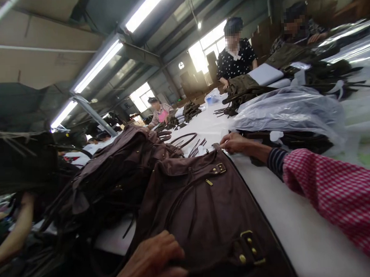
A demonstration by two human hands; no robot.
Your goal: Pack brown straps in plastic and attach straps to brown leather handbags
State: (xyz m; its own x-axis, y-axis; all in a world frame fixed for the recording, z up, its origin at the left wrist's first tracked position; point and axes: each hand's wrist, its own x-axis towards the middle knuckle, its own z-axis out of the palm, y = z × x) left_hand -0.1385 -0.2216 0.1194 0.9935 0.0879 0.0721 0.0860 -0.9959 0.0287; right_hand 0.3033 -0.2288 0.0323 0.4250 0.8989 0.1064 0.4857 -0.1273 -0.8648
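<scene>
A: State the position of the brown bag (219, 210).
B: It lies on the white table (267, 192), buckled straps facing up, beside the pile of brown bags (121, 157).
A: Right hand (234, 143)?
B: Fingers closed, pinching the upper corner of the brown bag, near the clear plastic cover (291, 109).
A: Left hand (156, 258)?
B: Fingers loosely bent over the lower front of the brown bag. Whether they grasp fabric cannot be told.
A: Surroundings?
B: A person in a dotted top (236, 60) stands across the table.
</scene>
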